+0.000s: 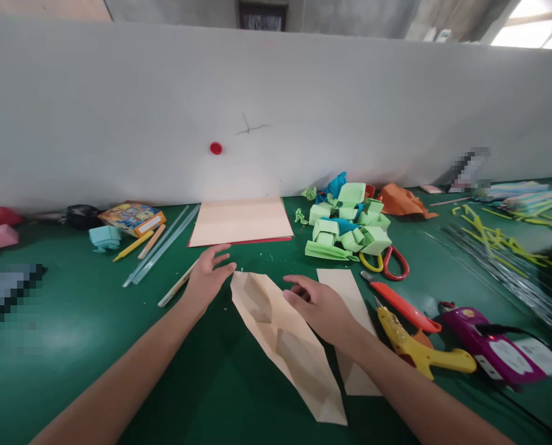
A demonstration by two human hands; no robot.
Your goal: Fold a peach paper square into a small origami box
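Green matting covers the table [72, 321], which runs up against a plain white partition [118, 111] with a small red dot [216, 148] on it. On the mat in front of the person lies a long folded beige paper [280, 337], slanting from upper left to lower right, creased and pointed at its far end.

The left hand [208, 275] rests flat on the mat just left of that far point, fingers spread and empty, the fingertips close to the paper's tip; whether they touch it cannot be told. The right hand [319, 306] lies palm down over the paper's right edge, near its upper half, fingers loosely bent and gripping nothing. Under this hand and wrist a flat beige strip [350, 287] lies beside the folded paper.

Beyond the hands sits a stack of beige sheets [241, 221]. To its right is a heap of green folded pieces [350, 225], with scissors [389, 262] just in front. Right of the strip lie an orange cutter [399, 303], a yellow glue gun [419, 352] and a purple glue gun [489, 346]. Clear sticks [162, 247] and a small box [131, 217] lie to the left.
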